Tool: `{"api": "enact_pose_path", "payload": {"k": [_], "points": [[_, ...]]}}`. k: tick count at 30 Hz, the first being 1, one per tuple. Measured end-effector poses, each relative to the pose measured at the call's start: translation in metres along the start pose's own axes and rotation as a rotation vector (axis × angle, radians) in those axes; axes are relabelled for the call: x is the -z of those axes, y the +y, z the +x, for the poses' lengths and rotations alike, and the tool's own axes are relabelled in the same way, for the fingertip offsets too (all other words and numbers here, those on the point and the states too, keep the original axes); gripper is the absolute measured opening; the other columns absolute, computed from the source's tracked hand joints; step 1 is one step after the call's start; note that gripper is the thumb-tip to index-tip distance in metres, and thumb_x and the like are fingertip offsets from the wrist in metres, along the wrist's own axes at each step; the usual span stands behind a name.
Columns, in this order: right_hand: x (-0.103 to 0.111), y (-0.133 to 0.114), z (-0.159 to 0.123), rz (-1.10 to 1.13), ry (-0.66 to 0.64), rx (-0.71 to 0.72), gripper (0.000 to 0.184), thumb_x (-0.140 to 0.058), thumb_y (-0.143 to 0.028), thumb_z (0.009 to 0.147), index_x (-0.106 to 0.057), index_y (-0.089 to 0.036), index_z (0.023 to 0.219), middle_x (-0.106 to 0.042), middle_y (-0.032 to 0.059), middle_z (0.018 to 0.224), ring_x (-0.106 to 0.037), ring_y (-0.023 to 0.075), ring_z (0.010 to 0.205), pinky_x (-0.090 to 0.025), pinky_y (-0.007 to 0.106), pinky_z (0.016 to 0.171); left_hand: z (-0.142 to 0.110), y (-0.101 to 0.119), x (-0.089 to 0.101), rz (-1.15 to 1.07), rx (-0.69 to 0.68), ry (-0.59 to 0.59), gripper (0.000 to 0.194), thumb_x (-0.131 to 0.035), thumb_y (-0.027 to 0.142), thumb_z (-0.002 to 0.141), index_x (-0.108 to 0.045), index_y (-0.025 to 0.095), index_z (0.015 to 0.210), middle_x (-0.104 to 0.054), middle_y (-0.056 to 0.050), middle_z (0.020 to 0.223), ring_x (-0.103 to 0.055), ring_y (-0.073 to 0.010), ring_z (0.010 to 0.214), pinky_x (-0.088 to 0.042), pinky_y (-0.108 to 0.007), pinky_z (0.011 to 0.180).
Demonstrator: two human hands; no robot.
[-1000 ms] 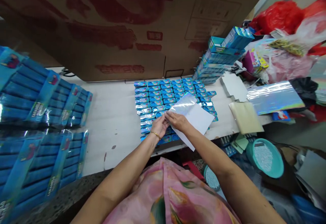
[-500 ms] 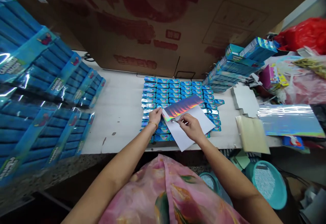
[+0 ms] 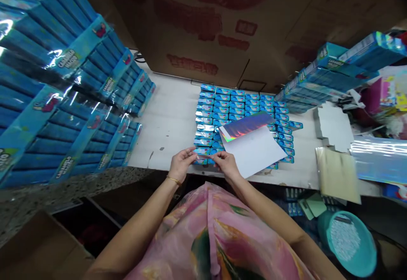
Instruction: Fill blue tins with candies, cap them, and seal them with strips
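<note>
My left hand (image 3: pixel 180 164) is closed in a pinch near the table's front edge, just left of the rows of small blue boxes (image 3: pixel 237 105). Facing it, my right hand (image 3: pixel 226 164) pinches with thumb and forefinger. Between the fingertips a small thin strip (image 3: pixel 203 157) faintly shows, above the nearest boxes; its details are too small to make out. Right beside my right hand, a white sheet (image 3: pixel 259 150) lies tilted across the boxes. Its far part is a shiny rainbow-coloured sticker sheet (image 3: pixel 249 126) with a pale patch at its left end.
Plastic-wrapped stacks of blue boxes (image 3: pixel 73 59) stand left, and more blue cartons (image 3: pixel 330 76) at the back right. A large cardboard box (image 3: pixel 197 25) closes off the back. Right lie white card (image 3: pixel 335 123), yellowish sheets (image 3: pixel 337 174) and a shiny sheet (image 3: pixel 378 157). A teal tub (image 3: pixel 365 246) sits below.
Both hands have left the rainbow sheet and come nearer to the table's front edge, with a thin strip between them. The sheet stays on the boxes. The view has shifted.
</note>
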State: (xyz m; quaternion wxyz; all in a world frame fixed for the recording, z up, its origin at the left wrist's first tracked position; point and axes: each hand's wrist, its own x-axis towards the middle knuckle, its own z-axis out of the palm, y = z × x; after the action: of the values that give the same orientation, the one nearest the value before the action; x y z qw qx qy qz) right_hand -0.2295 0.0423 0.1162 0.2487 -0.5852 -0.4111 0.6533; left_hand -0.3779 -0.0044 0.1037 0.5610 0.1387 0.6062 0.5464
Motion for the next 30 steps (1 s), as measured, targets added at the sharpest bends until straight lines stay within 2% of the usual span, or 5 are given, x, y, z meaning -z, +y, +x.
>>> {"api": "enact_pose_path", "payload": {"k": [9, 19, 23, 26, 30], "points": [[-0.047, 0.058, 0.012, -0.268, 0.112, 0.087, 0.027, -0.055, -0.042, 0.064, -0.058, -0.016, 0.062, -0.053, -0.0028, 0.05, -0.044, 0.0085, 0.044, -0.036, 0.02, 0.046, 0.018, -0.035, 0.055, 0.202, -0.113, 0.126, 0.046, -0.07, 0.028, 0.051, -0.056, 0.012, 0.092, -0.058, -0.001, 0.075, -0.055, -0.0104, 0.068, -0.043, -0.028, 0.072], [-0.054, 0.054, 0.02, -0.734, 0.113, 0.174, 0.019, -0.051, -0.033, 0.073, -0.061, -0.018, 0.066, -0.061, 0.0005, 0.06, -0.051, 0.0107, 0.051, -0.036, 0.02, 0.051, 0.035, -0.052, 0.062, 0.165, -0.061, 0.113, 0.048, -0.07, 0.028, 0.048, -0.055, 0.013, 0.091, -0.056, 0.001, 0.071, -0.055, -0.0098, 0.063, -0.045, -0.028, 0.069], [-0.051, 0.047, 0.013, -1.013, 0.092, 0.231, 0.02, -0.046, -0.032, 0.079, -0.061, -0.019, 0.081, -0.064, 0.0029, 0.07, -0.056, 0.0133, 0.059, -0.036, 0.021, 0.053, 0.038, -0.065, 0.062, 0.212, -0.076, 0.129, 0.045, -0.068, 0.028, 0.051, -0.056, 0.014, 0.091, -0.059, -0.002, 0.076, -0.058, -0.0129, 0.067, -0.046, -0.03, 0.07], [-0.042, 0.042, 0.003, -1.265, 0.004, 0.359, 0.029, -0.036, -0.027, 0.085, -0.054, -0.022, 0.106, -0.063, 0.0067, 0.087, -0.058, 0.016, 0.069, -0.038, 0.024, 0.057, 0.033, -0.072, 0.064, 0.321, -0.108, 0.134, 0.034, -0.06, 0.027, 0.059, -0.059, 0.016, 0.091, -0.062, -0.007, 0.089, -0.06, -0.0174, 0.079, -0.045, -0.035, 0.078], [-0.034, 0.043, -0.007, -1.553, -0.272, 0.476, 0.047, -0.033, -0.013, 0.082, -0.035, -0.026, 0.127, -0.06, 0.0097, 0.088, -0.058, 0.0189, 0.07, -0.04, 0.029, 0.06, 0.021, -0.072, 0.064, 0.487, -0.182, -0.025, 0.03, -0.049, 0.018, 0.064, -0.063, 0.02, 0.09, -0.062, -0.006, 0.102, -0.053, -0.0203, 0.101, -0.035, -0.037, 0.095]]}}
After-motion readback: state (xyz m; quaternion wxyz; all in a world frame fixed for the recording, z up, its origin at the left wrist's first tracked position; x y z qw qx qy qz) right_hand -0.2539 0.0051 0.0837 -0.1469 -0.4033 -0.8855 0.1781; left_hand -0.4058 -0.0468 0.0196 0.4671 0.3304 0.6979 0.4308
